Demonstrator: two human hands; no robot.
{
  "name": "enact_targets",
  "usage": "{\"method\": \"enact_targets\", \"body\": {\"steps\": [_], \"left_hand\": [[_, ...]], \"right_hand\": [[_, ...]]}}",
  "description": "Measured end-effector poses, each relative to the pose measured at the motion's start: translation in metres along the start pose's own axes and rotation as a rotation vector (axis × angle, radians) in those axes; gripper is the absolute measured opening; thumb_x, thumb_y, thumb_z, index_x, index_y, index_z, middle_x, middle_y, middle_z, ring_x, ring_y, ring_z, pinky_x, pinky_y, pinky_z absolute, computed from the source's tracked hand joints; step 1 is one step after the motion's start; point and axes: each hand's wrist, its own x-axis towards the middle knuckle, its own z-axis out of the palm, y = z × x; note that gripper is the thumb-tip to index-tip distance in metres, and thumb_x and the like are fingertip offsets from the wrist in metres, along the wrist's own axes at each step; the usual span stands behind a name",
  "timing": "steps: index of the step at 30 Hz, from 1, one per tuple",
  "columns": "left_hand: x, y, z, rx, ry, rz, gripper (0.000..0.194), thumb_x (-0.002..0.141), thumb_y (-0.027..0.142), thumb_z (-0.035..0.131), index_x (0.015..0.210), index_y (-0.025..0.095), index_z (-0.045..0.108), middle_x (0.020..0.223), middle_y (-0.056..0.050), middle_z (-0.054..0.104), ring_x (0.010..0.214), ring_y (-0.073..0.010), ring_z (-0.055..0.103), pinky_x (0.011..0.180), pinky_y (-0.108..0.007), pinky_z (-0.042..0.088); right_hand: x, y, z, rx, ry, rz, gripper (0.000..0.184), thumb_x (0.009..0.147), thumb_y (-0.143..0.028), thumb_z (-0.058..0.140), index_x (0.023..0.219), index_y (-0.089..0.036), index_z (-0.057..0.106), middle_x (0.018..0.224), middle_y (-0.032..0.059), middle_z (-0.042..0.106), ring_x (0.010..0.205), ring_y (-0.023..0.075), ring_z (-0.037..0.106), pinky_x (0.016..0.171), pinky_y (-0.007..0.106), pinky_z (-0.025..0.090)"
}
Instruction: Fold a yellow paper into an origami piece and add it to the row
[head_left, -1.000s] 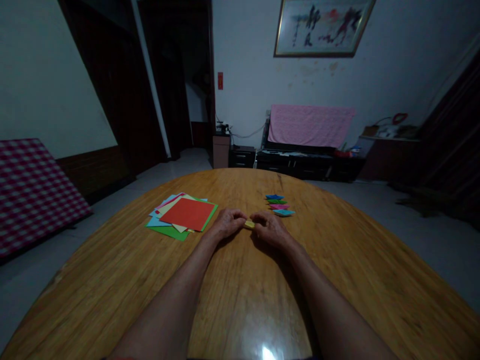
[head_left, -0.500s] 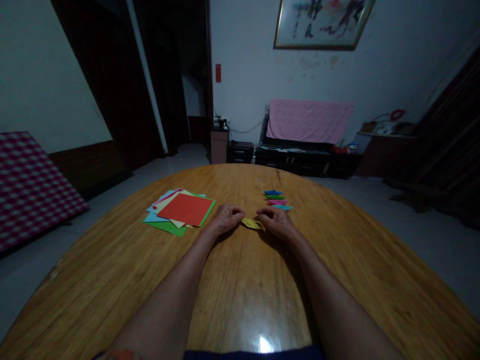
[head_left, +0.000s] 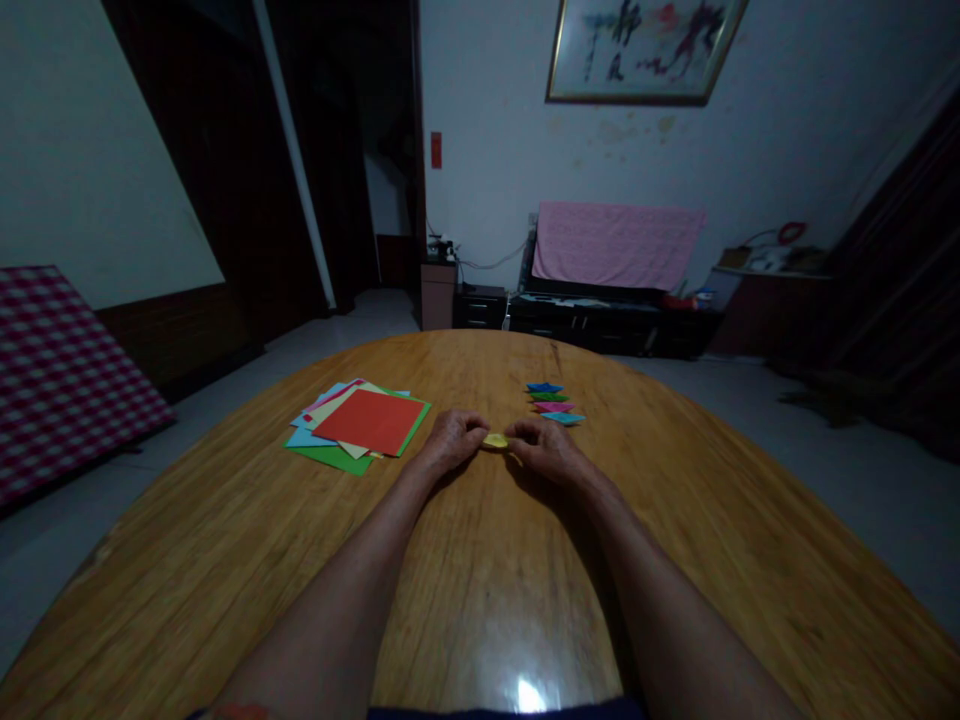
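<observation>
A folded yellow paper [head_left: 495, 441] lies between the left hand [head_left: 452, 440] and right hand [head_left: 544, 449]; each grip pinches one end.

Your left hand [head_left: 450, 440] and right hand [head_left: 547, 450] are bare, and so are your forearms [head_left: 337, 590]. A dark navy garment [head_left: 495, 714] shows along the bottom edge, and a small red patch [head_left: 238, 712], too dim to make out, sits near your left arm.

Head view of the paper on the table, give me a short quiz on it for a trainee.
1. True or false: the red sheet lies on top of the paper stack.
2. What colour is the paper piece between the left hand and the right hand?
3. Which hand is nearer the row of paper shapes?

Key: 1 true; 2 yellow; 3 right hand.
</observation>
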Motion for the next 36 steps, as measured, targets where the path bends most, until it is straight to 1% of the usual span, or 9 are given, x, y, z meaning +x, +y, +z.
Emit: {"method": "enact_targets", "body": {"steps": [6,13,16,19,21,27,30,33,36], "left_hand": [[0.001,0.001,0.002,-0.001,0.011,-0.013,0.023,0.072,0.018,0.054,0.083,0.014,0.074,0.071,-0.002,0.069,0.066,-0.0134,0.059,0.062,-0.022,0.042],[0.002,-0.002,0.005,-0.002,0.018,-0.024,0.025,0.071,0.018,0.053,0.085,0.016,0.074,0.07,-0.001,0.068,0.065,-0.0129,0.057,0.059,-0.021,0.04],[0.001,0.001,0.003,-0.025,-0.027,-0.051,0.026,0.07,0.016,0.052,0.085,0.014,0.074,0.068,-0.001,0.067,0.061,-0.012,0.055,0.057,-0.021,0.039],[-0.001,0.004,0.001,-0.04,-0.061,-0.062,0.027,0.069,0.015,0.051,0.082,0.014,0.074,0.064,0.0,0.065,0.058,-0.0114,0.052,0.055,-0.021,0.037],[-0.001,0.006,-0.001,-0.024,-0.07,-0.054,0.026,0.069,0.017,0.051,0.08,0.014,0.075,0.063,0.0,0.064,0.057,-0.0114,0.051,0.054,-0.021,0.036],[-0.001,0.011,-0.005,0.07,-0.13,-0.035,0.028,0.071,0.016,0.051,0.083,0.016,0.077,0.063,-0.002,0.067,0.059,-0.0131,0.054,0.057,-0.022,0.037],[-0.001,0.01,-0.006,0.09,-0.137,-0.002,0.03,0.072,0.015,0.049,0.085,0.016,0.077,0.071,-0.003,0.071,0.065,-0.0144,0.057,0.06,-0.023,0.039],[0.0,0.007,-0.004,0.098,-0.144,0.027,0.031,0.073,0.015,0.049,0.086,0.017,0.077,0.072,-0.004,0.071,0.065,-0.0144,0.057,0.061,-0.023,0.04],[0.0,0.007,-0.003,0.09,-0.13,-0.003,0.032,0.072,0.016,0.049,0.088,0.015,0.076,0.072,-0.004,0.07,0.064,-0.0144,0.057,0.062,-0.023,0.04]], "right_hand": [[-0.001,-0.006,0.001,-0.102,-0.026,-0.014,0.016,0.072,-0.02,0.054,0.074,-0.018,0.07,0.066,0.0013,0.066,0.06,0.014,0.056,0.055,0.023,0.039],[-0.002,-0.009,0.0,-0.067,-0.031,-0.05,0.013,0.071,-0.025,0.061,0.073,-0.018,0.071,0.065,0.0012,0.066,0.057,0.0137,0.054,0.052,0.023,0.035],[0.0,-0.007,0.0,-0.129,-0.028,-0.093,0.019,0.074,-0.022,0.053,0.063,-0.018,0.067,0.058,-0.0003,0.06,0.053,0.0118,0.049,0.05,0.023,0.03],[0.001,-0.006,0.001,-0.206,0.013,-0.141,0.024,0.075,-0.02,0.05,0.054,-0.018,0.063,0.054,-0.0003,0.056,0.053,0.0118,0.047,0.051,0.024,0.028],[0.002,-0.004,0.003,-0.245,0.042,-0.154,0.023,0.074,-0.019,0.05,0.054,-0.018,0.063,0.056,0.0003,0.057,0.054,0.0124,0.048,0.053,0.024,0.029],[0.002,-0.001,0.005,-0.266,0.025,-0.145,0.024,0.073,-0.018,0.048,0.055,-0.017,0.063,0.054,-0.0002,0.058,0.052,0.0117,0.046,0.051,0.024,0.028],[0.003,-0.002,0.005,-0.291,0.03,-0.146,0.023,0.074,-0.018,0.048,0.057,-0.016,0.064,0.058,0.001,0.061,0.053,0.0119,0.048,0.051,0.024,0.028],[0.003,-0.003,0.004,-0.323,0.024,-0.144,0.023,0.074,-0.018,0.048,0.056,-0.016,0.063,0.058,0.0014,0.06,0.054,0.0123,0.049,0.052,0.024,0.029],[0.002,-0.003,0.004,-0.307,0.016,-0.127,0.023,0.075,-0.018,0.048,0.058,-0.016,0.063,0.058,0.0009,0.059,0.056,0.0127,0.051,0.053,0.024,0.03]]}}
